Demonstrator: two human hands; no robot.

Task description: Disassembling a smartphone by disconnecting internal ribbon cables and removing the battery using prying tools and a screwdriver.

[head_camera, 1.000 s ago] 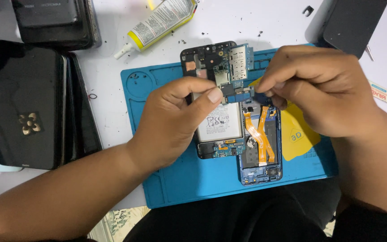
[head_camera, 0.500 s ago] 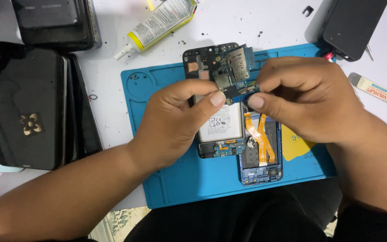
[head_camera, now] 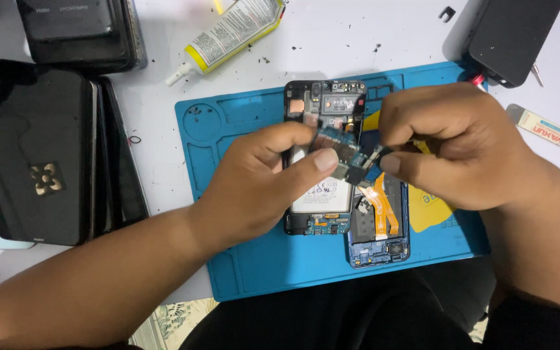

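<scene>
The left hand [head_camera: 264,178] pinches a small circuit board [head_camera: 335,148] between thumb and forefinger and holds it up, just above the open phone [head_camera: 322,194]. Holding it by the edges this way keeps the fingers off the tiny parts on its face. The right hand [head_camera: 452,146] is curled tight, with its fingertips pressed together on a little black part [head_camera: 365,165] at the right end of the board — most likely a plug or a camera piece, but it is too small to tell which. The two hands nearly touch, so one can keep the board steady while the other works on the small piece.

The open phone lies flat on a blue mat [head_camera: 228,129], with its white battery showing. A second phone [head_camera: 378,227] lies just beside it on the right, also open, with an orange ribbon cable [head_camera: 384,204] running down it. The mat has little trays pressed into it — likely so that small bits do not roll away. A yellow card [head_camera: 432,207] peeks out from under the right hand.

Off the mat, on the white table [head_camera: 371,32], a glue tube [head_camera: 231,32] lies tilted near the top. A stack of dark cases [head_camera: 46,149] sits well apart on the left, and a black block [head_camera: 510,35] rests at the top right, with a thin flat pry tool [head_camera: 547,129] nearby.
</scene>
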